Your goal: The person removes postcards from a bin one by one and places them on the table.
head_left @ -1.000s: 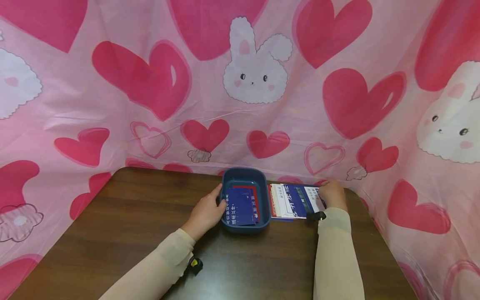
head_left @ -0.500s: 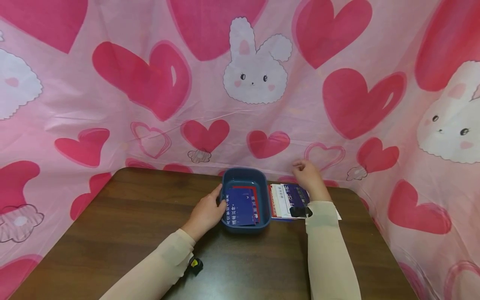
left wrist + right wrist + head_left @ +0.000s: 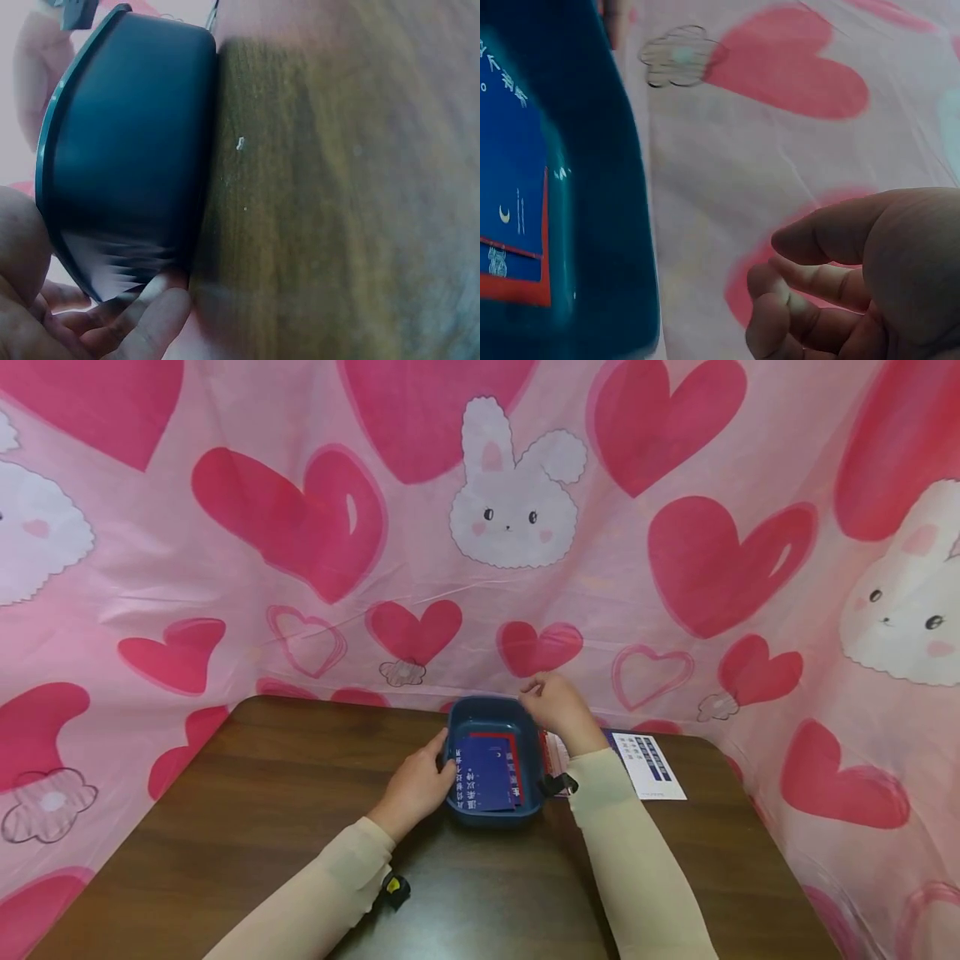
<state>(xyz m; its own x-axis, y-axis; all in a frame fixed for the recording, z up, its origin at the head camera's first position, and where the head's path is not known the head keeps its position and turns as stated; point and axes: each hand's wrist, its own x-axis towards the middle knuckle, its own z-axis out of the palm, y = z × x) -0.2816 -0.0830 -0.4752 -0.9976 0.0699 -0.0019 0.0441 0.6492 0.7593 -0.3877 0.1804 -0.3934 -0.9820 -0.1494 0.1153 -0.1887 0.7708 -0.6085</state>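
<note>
A dark blue plastic bin stands at the table's far side, with a blue card on a red-edged card inside. My left hand grips its left side, thumb at the rim and fingers against the outer wall. Over the bin's far right corner hovers my right hand, its fingers loosely bent. In the right wrist view nothing lies between that hand's thumb and fingers. Right of the bin, a row of overlapping cards is partly hidden by the right arm; a white card ends it.
The brown wooden table reaches back to a pink curtain with hearts and rabbits. Each wrist carries a small black camera, such as the left one.
My right hand has moved left from the far end of the card row, past the cards, to the bin's corner. The left hand and bin have stayed put.
</note>
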